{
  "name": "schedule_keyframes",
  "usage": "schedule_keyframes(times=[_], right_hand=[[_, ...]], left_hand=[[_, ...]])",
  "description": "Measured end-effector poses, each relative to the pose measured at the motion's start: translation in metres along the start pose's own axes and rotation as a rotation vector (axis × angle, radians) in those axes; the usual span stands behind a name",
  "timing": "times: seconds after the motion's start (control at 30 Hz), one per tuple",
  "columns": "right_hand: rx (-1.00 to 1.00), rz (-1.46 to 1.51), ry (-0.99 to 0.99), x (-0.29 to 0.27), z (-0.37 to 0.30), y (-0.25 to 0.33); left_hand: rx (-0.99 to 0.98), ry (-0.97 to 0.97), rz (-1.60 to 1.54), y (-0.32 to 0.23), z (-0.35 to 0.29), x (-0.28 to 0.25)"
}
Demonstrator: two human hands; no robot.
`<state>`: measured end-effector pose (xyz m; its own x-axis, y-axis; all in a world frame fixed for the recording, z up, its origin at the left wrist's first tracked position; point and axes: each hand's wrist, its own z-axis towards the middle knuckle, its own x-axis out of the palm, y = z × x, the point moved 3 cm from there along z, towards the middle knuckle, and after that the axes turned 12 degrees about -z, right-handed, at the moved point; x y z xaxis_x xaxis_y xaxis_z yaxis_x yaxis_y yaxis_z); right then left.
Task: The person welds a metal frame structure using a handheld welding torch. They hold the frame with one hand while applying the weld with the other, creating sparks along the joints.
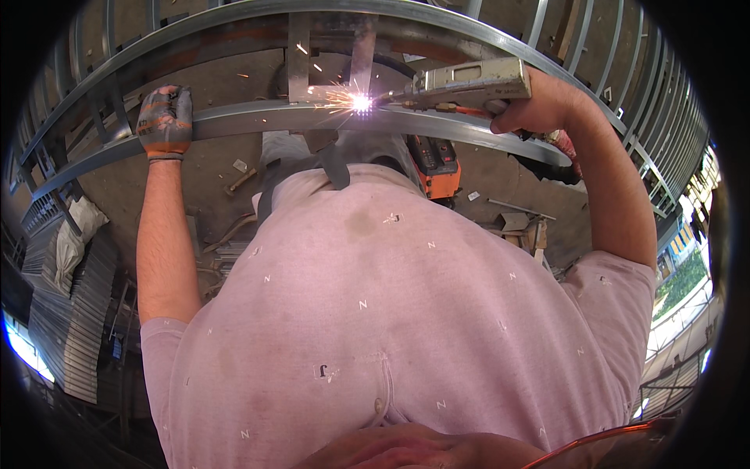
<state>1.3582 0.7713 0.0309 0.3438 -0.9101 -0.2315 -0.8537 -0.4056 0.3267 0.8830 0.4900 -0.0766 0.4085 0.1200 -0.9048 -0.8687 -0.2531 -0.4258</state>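
My left hand (166, 123), in a grey and orange work glove, is closed around the near rail (234, 119) of a metal frame. My bare right hand (543, 103) grips a boxy, pale welding gun (469, 82), its nozzle pointing left. At the tip, a bright arc (361, 102) throws orange sparks where an upright flat bar (362, 55) meets the near rail. Glare hides the joint itself. A second flat bar (298, 59) stands just left of it, between the near rail and the curved-looking far rail (312, 8).
An orange and black machine (437, 168) stands on the floor beyond my torso. Rows of metal bars (648, 86) fill the right side. Corrugated sheets (74, 313) and a pale sack (78, 234) lie at left. A hammer-like tool (238, 181) and scraps lie on the floor.
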Motion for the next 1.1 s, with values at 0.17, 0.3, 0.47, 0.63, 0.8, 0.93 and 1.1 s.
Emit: schedule_keyframes(times=[0.17, 0.3, 0.47, 0.63, 0.8, 0.93, 1.1], right_hand=[[0.008, -0.005, 0.013, 0.0, 0.0, -0.001], [0.021, 0.017, 0.015, 0.003, 0.001, -0.009], [0.035, 0.024, -0.006, 0.005, -0.003, -0.009], [0.121, 0.181, -0.006, 0.001, -0.026, -0.012], [-0.05, 0.369, -0.535, 0.036, -0.05, -0.015], [-0.124, -0.03, -0.749, 0.062, -0.044, 0.018], [0.08, -0.161, -0.862, 0.095, -0.027, 0.046]], left_hand=[[0.017, -0.01, -0.004, -0.001, 0.0, 0.0], [0.004, 0.014, 0.0, 0.0, 0.001, 0.0], [0.017, -0.003, -0.001, 0.003, 0.0, 0.0], [0.012, -0.003, 0.003, 0.0, 0.002, 0.001], [0.032, -0.032, -0.019, 0.0, 0.003, 0.002], [0.038, -0.035, 0.003, -0.002, 0.004, 0.002], [0.045, -0.047, -0.03, -0.005, 0.004, 0.003]])
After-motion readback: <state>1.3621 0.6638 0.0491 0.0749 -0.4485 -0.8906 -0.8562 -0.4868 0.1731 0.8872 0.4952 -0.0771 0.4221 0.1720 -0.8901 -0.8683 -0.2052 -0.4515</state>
